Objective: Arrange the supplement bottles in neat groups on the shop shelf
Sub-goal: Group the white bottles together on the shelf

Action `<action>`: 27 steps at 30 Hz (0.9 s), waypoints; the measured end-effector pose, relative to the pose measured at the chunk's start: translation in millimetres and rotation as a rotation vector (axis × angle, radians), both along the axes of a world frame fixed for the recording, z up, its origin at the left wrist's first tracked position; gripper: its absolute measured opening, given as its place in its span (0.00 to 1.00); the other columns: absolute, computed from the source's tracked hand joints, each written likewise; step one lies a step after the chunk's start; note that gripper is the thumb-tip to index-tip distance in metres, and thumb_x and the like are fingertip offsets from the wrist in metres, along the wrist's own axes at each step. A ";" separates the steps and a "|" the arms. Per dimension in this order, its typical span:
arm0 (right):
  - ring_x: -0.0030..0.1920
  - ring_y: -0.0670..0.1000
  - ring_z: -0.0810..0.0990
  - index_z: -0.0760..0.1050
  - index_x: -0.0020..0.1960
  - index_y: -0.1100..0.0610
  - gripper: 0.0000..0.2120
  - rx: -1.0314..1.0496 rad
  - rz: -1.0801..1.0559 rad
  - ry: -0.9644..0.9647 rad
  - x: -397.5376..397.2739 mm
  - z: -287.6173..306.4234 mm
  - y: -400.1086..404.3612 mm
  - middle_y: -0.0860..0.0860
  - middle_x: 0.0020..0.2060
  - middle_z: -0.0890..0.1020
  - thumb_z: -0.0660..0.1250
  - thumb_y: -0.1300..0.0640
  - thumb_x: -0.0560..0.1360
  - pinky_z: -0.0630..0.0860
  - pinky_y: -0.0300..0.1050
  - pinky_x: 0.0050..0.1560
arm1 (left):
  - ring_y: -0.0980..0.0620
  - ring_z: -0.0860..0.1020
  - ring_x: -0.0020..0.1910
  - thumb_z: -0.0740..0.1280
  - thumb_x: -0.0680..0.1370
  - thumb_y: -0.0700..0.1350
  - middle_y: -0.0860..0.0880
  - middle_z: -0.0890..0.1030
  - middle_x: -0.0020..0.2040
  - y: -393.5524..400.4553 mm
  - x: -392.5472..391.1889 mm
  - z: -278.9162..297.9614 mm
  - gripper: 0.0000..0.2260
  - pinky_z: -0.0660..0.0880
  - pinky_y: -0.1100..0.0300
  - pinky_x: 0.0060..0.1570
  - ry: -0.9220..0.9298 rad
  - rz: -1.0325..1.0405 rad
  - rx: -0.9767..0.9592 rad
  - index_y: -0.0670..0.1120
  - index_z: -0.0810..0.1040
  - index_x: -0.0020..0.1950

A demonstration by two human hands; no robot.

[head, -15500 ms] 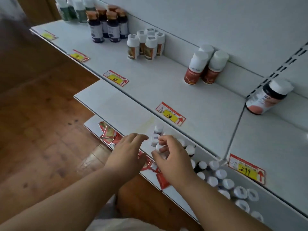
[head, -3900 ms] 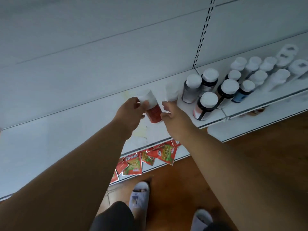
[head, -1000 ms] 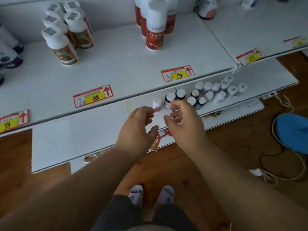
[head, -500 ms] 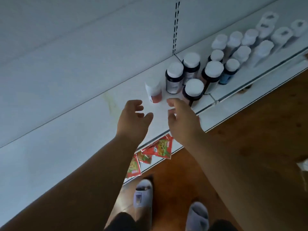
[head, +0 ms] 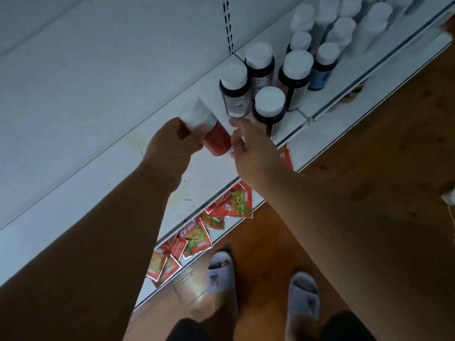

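White metal shop shelving, seen steeply from above, with a brown wooden floor below and the person's pale slippers at the bottom edge. The white middle shelf, faintly stained near its front, carries the task's things; a lower shelf edge holds scattered red and green foil sachets.

Small white-capped supplement bottle with a red label: tilted, its cap toward the back panel, held above the shelf just left of a cluster of dark, white-capped bottles. The left hand grasps it, thumb and fingers curled round the upper body near the cap. The right hand lies beside the bottle's lower end with fingers fairly straight; whether the fingertips touch the label cannot be told, and it holds nothing.

Handling, as judged: a rigid plastic bottle, probably light, with a smooth label that may slip; its narrow base would tip easily if set down crooked. The best hold is round the body below the cap, not on the cap alone. Neighbouring bottles stand close together, so a careless approach could knock them over. Further pale bottles stand in rows on the adjoining shelf section to the right.
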State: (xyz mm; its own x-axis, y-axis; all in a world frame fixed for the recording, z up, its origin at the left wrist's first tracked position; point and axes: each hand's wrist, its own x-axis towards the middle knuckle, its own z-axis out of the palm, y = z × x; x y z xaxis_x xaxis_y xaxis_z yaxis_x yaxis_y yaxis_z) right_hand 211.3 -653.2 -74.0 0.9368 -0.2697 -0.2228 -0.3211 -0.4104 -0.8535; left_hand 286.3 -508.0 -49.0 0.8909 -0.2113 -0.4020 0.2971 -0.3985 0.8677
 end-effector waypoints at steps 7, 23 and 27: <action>0.52 0.45 0.80 0.72 0.66 0.48 0.15 0.251 0.031 0.135 -94.8 116.9 0.9 0.46 0.53 0.80 0.57 0.47 0.83 0.78 0.42 0.52 | 0.45 0.81 0.57 0.62 0.83 0.42 0.37 0.81 0.60 10.8 -95.7 102.3 0.12 0.78 0.49 0.60 0.299 -0.029 -0.284 0.38 0.75 0.64; 0.50 0.51 0.84 0.75 0.59 0.46 0.29 0.355 0.002 -0.041 -200.9 394.8 -76.5 0.50 0.51 0.84 0.81 0.51 0.61 0.82 0.59 0.53 | 0.45 0.81 0.60 0.57 0.85 0.44 0.44 0.83 0.59 -55.6 -223.6 366.2 0.14 0.76 0.45 0.63 0.109 -0.125 -0.457 0.46 0.76 0.67; 0.48 0.48 0.84 0.75 0.59 0.48 0.18 0.341 -0.027 -0.126 -176.2 429.1 -78.0 0.51 0.50 0.83 0.76 0.52 0.72 0.83 0.49 0.50 | 0.43 0.80 0.62 0.59 0.84 0.45 0.44 0.81 0.63 -55.2 -201.3 397.9 0.16 0.73 0.44 0.65 0.044 -0.269 -0.474 0.50 0.73 0.72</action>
